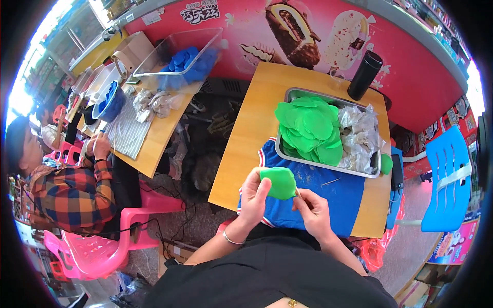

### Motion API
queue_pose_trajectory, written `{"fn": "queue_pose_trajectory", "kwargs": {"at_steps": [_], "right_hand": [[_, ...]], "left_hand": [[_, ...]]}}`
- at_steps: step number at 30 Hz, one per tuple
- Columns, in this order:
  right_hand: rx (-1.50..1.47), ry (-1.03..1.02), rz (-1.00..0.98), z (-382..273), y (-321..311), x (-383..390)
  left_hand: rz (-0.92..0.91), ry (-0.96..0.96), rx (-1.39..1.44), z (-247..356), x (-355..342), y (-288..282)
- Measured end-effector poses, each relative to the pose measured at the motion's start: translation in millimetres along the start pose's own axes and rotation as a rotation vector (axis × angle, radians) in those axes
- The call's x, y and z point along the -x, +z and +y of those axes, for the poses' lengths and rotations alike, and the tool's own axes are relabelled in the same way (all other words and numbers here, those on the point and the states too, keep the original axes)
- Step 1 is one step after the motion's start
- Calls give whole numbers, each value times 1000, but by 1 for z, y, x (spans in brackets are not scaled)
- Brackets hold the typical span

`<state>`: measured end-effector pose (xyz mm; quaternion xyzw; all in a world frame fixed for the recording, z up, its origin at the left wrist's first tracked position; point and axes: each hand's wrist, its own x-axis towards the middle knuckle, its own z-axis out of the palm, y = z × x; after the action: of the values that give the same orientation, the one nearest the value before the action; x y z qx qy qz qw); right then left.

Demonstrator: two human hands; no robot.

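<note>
My left hand (pixel 252 197) grips a rounded, thin green piece (pixel 279 183), thumb on its near face, above the table's front edge. At the piece's lower right edge, my right hand (pixel 313 211) is closed in a pinch. A small thin brownish tip shows by those fingers, too small to name. Beyond my hands a metal tray (pixel 328 165) holds a heap of similar green pieces (pixel 310 128) on its left and crumpled clear plastic bags (pixel 357 136) on its right. Under the tray's near side lies a blue cloth (pixel 328 200) with white-and-red trim, a thin stick (pixel 330 181) on it.
A black tumbler (pixel 365 75) stands behind the tray. One green piece (pixel 386 164) lies off its right corner. To the right is a blue chair (pixel 448 177). At left, another person (pixel 77 195) sits at a table with a clear bin (pixel 179 56) of blue pieces, near a pink chair (pixel 138 220).
</note>
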<state>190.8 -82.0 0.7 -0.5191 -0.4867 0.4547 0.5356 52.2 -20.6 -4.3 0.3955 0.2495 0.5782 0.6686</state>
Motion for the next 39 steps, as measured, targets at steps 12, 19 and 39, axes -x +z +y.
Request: {"fn": "queue_pose_trajectory", "kwargs": {"at_steps": [12, 19, 39], "right_hand": [[-124, 134, -85, -1, 4, 1], [377, -285, -68, -13, -3, -9], [-30, 113, -285, -7, -13, -6]], "left_hand": [[62, 2, 68, 6, -2, 9], [-204, 160, -462, 19, -6, 3], [-411, 32, -203, 28, -23, -11]]}}
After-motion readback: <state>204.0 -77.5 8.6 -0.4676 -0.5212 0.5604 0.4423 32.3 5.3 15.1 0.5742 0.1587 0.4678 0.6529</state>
